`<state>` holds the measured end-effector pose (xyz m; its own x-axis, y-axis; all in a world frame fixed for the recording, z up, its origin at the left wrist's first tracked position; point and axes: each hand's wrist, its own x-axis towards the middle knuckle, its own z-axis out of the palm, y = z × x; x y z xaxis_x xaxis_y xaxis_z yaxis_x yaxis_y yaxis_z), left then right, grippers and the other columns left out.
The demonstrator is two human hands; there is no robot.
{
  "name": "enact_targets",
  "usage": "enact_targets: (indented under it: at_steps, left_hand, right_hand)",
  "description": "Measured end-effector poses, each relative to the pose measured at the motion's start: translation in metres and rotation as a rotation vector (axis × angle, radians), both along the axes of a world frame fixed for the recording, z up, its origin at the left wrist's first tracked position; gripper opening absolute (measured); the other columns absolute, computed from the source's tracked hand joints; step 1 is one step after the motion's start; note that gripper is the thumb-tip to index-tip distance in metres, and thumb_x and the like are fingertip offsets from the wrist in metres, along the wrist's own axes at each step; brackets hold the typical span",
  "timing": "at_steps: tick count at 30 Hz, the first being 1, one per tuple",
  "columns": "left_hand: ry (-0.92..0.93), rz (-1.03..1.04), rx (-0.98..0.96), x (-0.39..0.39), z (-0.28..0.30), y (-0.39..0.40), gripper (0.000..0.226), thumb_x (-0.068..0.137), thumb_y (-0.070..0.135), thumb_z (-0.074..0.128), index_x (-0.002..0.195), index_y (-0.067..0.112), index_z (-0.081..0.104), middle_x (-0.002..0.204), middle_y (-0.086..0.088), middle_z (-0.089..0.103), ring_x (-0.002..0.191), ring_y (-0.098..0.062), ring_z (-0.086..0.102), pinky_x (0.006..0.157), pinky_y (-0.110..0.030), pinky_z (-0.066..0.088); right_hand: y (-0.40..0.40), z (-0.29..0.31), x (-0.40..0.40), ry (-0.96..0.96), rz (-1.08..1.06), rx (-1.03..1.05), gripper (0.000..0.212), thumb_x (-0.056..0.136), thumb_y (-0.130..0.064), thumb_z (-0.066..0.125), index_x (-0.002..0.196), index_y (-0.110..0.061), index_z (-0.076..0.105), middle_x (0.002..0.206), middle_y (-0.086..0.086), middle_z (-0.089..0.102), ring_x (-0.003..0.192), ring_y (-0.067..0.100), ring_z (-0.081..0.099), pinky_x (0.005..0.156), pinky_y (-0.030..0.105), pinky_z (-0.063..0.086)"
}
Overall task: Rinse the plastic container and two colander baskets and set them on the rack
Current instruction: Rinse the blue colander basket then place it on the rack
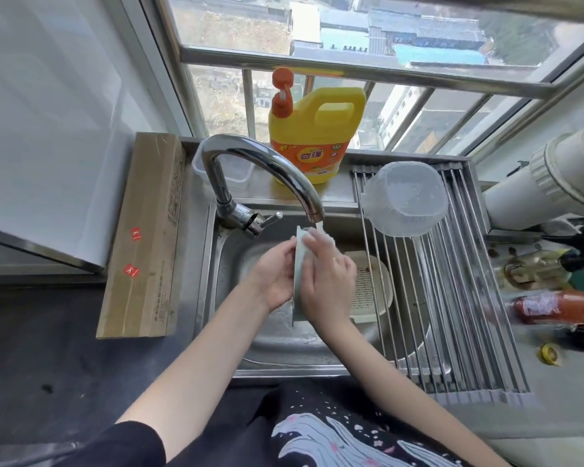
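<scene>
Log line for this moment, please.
both hands rinsing pale green colander under tap | clear container on rack | cream colander in sink

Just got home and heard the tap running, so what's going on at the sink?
A person is rinsing a pale green colander basket under the running faucet, holding it on edge with the left hand while the right hand rubs its face. The clear plastic container already sits upside down on the rack. A cream colander basket lies in the sink.
</scene>
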<state>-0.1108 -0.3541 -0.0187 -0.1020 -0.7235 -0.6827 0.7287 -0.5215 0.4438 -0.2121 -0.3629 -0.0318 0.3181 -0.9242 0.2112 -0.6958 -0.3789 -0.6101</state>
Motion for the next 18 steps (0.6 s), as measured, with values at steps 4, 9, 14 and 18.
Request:
enact_targets:
  at_steps: [4, 9, 14, 18]
  left_hand:
    - [-0.229, -0.146, -0.046, -0.019, 0.003, 0.009, 0.038, 0.102, 0.035, 0.030, 0.116, 0.019, 0.061, 0.099, -0.002, 0.071, 0.086, -0.014, 0.066, 0.077, -0.027, 0.053]
    - [-0.189, 0.066, 0.036, -0.002, -0.004, -0.008, 0.043, 0.103, 0.031, 0.029, 0.122, 0.006, 0.057, 0.115, -0.012, 0.065, 0.099, -0.021, 0.064, 0.084, -0.030, 0.050]
    - [-0.118, -0.058, -0.079, 0.011, -0.001, -0.004, 0.035, 0.095, 0.023, 0.037, 0.119, 0.010, 0.060, 0.102, -0.007, 0.068, 0.082, -0.018, 0.066, 0.072, -0.028, 0.052]
    - [-0.221, -0.120, -0.047, 0.007, -0.006, -0.004, 0.035, 0.093, 0.042, 0.050, 0.108, 0.014, 0.065, 0.096, -0.007, 0.070, 0.080, -0.020, 0.068, 0.071, -0.031, 0.054]
  right_hand:
    - [-0.036, 0.008, 0.008, -0.565, -0.413, 0.571, 0.024, 0.096, -0.008, 0.040, 0.119, -0.012, 0.044, 0.095, -0.002, 0.068, 0.102, 0.020, 0.064, 0.089, 0.031, 0.046]
    - [-0.037, 0.001, 0.003, -0.392, -0.089, 0.632, 0.030, 0.098, -0.025, 0.038, 0.124, -0.017, 0.051, 0.118, 0.003, 0.062, 0.110, 0.020, 0.057, 0.096, 0.041, 0.042]
    - [-0.015, -0.006, -0.035, -0.164, 0.210, 0.292, 0.042, 0.098, -0.028, 0.033, 0.135, -0.011, 0.046, 0.148, -0.002, 0.036, 0.138, 0.005, 0.026, 0.111, 0.017, 0.024]
    - [0.006, -0.002, -0.051, -0.174, 0.468, 0.240, 0.051, 0.093, -0.008, 0.050, 0.140, -0.024, 0.036, 0.146, -0.001, 0.038, 0.141, 0.006, 0.027, 0.111, 0.021, 0.030]
